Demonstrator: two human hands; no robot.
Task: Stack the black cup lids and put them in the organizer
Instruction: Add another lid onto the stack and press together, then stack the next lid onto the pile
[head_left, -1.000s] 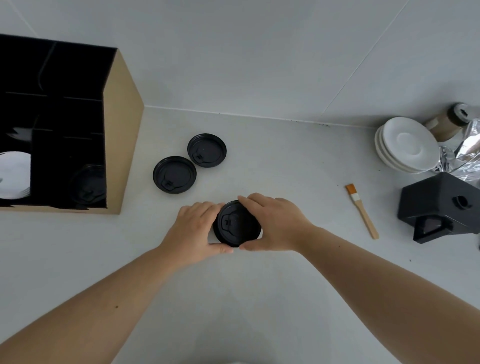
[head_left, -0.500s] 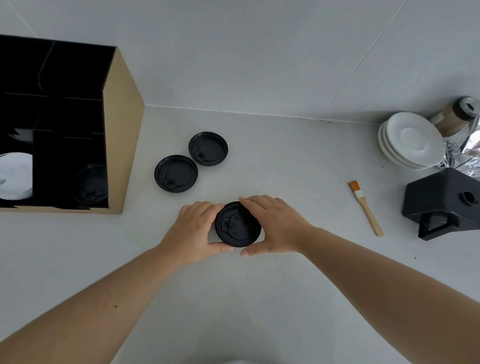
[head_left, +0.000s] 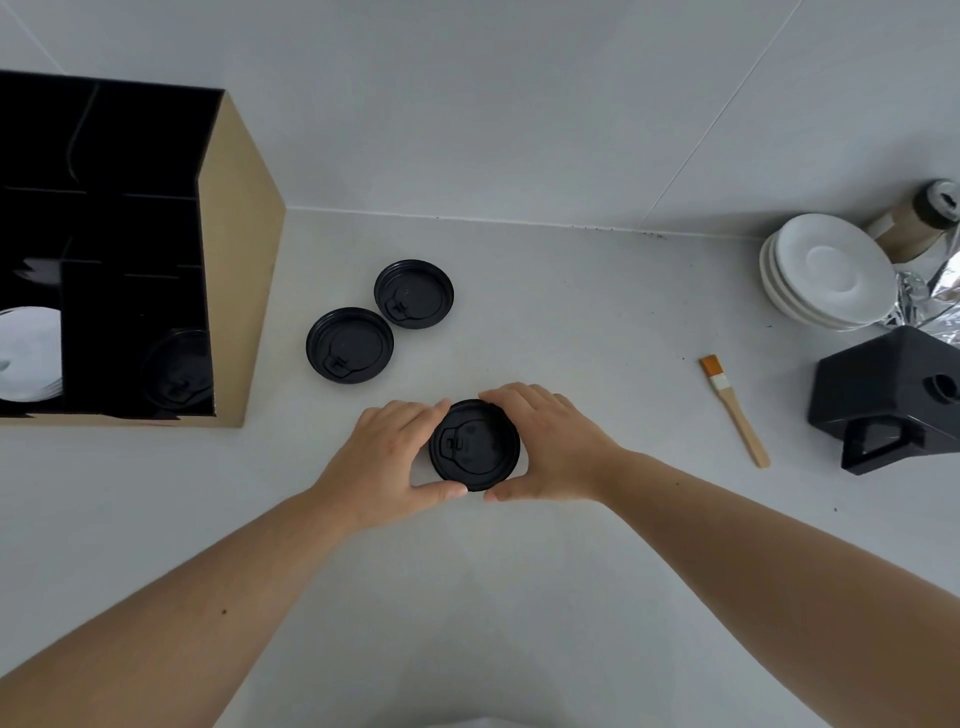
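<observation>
A black cup lid (head_left: 474, 445) sits at the middle of the white counter, gripped from both sides. My left hand (head_left: 382, 457) holds its left rim and my right hand (head_left: 550, 449) holds its right rim. I cannot tell whether more lids lie stacked under it. Two more black lids lie flat behind it, one (head_left: 349, 345) closer and one (head_left: 413, 293) farther back. The organizer (head_left: 244, 270), a tan box with black compartments, stands at the left; a dark lid (head_left: 176, 371) shows faintly in its lower right compartment.
White lids or plates (head_left: 28, 353) fill a left compartment of the organizer. At the right are a stack of white saucers (head_left: 826, 270), a brown shaker (head_left: 919, 218), crumpled foil (head_left: 930, 301), a black box-shaped device (head_left: 893, 395) and a wooden brush (head_left: 732, 410).
Both hands stay on the lid at the same spot. The view has shifted slightly, moving the objects on the right a little in frame.
</observation>
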